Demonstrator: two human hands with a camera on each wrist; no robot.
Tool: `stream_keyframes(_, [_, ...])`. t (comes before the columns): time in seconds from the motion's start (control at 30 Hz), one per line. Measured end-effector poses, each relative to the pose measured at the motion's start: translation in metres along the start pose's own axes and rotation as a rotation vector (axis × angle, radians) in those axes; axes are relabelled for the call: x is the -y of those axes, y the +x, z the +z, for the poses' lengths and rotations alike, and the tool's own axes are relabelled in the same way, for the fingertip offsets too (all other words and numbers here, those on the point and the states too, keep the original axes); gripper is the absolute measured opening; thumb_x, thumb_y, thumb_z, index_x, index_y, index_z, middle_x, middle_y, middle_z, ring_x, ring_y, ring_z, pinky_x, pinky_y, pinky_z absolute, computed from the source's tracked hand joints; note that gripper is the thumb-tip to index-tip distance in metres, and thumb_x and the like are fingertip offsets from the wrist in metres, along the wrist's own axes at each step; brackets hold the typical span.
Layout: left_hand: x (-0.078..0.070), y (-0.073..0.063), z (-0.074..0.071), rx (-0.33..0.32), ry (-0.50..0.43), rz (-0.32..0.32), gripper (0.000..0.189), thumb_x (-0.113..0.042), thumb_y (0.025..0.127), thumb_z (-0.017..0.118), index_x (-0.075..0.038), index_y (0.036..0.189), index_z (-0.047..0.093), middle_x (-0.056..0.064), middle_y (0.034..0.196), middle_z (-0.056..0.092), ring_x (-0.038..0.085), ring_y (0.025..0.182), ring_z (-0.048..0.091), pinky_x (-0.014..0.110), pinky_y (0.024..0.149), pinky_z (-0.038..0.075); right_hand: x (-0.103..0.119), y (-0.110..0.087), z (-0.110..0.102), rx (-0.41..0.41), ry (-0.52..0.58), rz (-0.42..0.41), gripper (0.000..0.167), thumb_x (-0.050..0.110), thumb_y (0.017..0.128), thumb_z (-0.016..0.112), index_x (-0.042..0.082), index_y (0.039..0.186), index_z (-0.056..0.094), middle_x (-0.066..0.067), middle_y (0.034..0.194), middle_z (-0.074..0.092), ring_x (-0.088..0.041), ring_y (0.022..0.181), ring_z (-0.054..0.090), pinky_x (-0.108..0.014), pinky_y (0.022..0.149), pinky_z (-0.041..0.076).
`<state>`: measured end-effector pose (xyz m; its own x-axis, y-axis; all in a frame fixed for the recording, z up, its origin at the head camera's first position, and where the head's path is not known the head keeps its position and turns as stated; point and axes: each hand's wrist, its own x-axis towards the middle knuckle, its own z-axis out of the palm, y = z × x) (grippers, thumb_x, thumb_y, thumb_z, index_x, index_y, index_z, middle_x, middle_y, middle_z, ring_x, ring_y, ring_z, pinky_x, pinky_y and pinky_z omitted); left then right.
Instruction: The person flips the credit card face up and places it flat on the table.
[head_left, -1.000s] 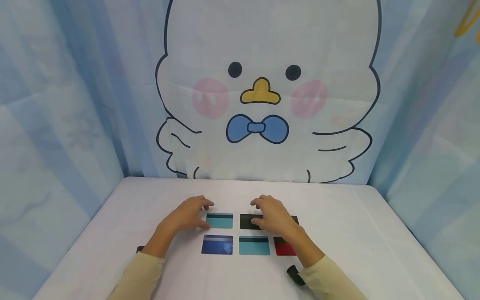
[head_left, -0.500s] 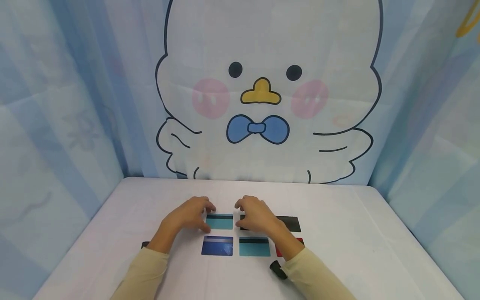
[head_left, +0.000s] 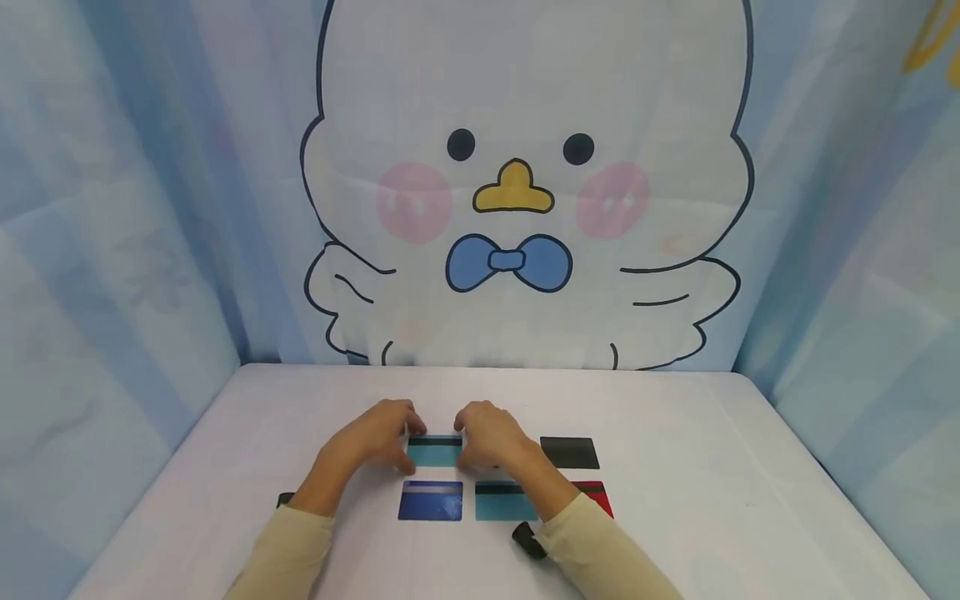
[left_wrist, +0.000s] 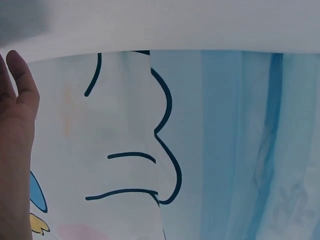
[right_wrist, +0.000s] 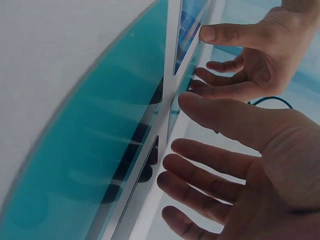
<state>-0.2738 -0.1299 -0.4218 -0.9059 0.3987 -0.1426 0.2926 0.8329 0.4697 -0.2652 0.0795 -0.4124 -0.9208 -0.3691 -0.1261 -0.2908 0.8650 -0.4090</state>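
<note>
In the head view a teal card (head_left: 434, 452) with a black stripe lies between my two hands. My left hand (head_left: 375, 436) is at its left side, fingers near the top corner and thumb near the lower one. Across from it, my right hand (head_left: 491, 436) has thumb and fingers at the card's right edge. The right wrist view shows the fingers of my right hand (right_wrist: 240, 165) loosely spread, facing my left hand (right_wrist: 260, 55). A dark card under my right hand is hidden in the head view. The left wrist view catches only part of my left hand (left_wrist: 17, 105).
A blue card (head_left: 431, 501), a second teal card (head_left: 501, 502) and a red card (head_left: 597, 498) form the nearer row on the white table (head_left: 720, 500). A dark card (head_left: 570, 452) lies farther right. Printed cloth (head_left: 675, 108) hangs behind the table.
My right hand has moved left over the dark card to the teal card's right edge. The farther-right dark card and the red card show more. My left hand stays nearly in place.
</note>
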Motion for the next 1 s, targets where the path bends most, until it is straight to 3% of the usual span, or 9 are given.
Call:
stream_keyframes(0.43, [0.0014,-0.0016,-0.0024,0.003,-0.024,-0.005,0.051,-0.012,0.069,0.097,-0.01,0.115,0.077,0.0,0.109,0.07,0.019,0.1,0.061,0.043,0.097,0.054,0.0016,0.0035,-0.0003,0.002,-0.064,-0.034,0.051,0.023,0.076,0.09,0.007,0.121,0.074,-0.006,0.112,0.074,-0.021,0.096,0.067,-0.043,0.091,0.058])
stream_keyframes(0.7, [0.0034,-0.0011,-0.0006,-0.013,-0.024,0.005,0.049,-0.013,0.068,0.097,-0.01,0.113,0.078,0.0,0.108,0.07,0.02,0.099,0.061,0.045,0.097,0.055,0.0004,0.0021,0.0014,0.014,-0.029,-0.015,0.053,0.023,0.074,0.092,0.005,0.12,0.074,-0.007,0.107,0.074,-0.018,0.087,0.064,-0.041,0.084,0.059])
stream_keyframes(1.0, [0.0036,-0.0007,0.0003,-0.017,-0.02,0.027,0.046,-0.013,0.069,0.097,-0.011,0.111,0.078,-0.001,0.106,0.068,0.018,0.098,0.06,0.042,0.095,0.055,0.0009,0.0008,0.0006,0.014,-0.048,-0.059,0.049,0.02,0.073,0.093,0.007,0.117,0.076,-0.004,0.104,0.072,-0.018,0.089,0.064,-0.043,0.087,0.059])
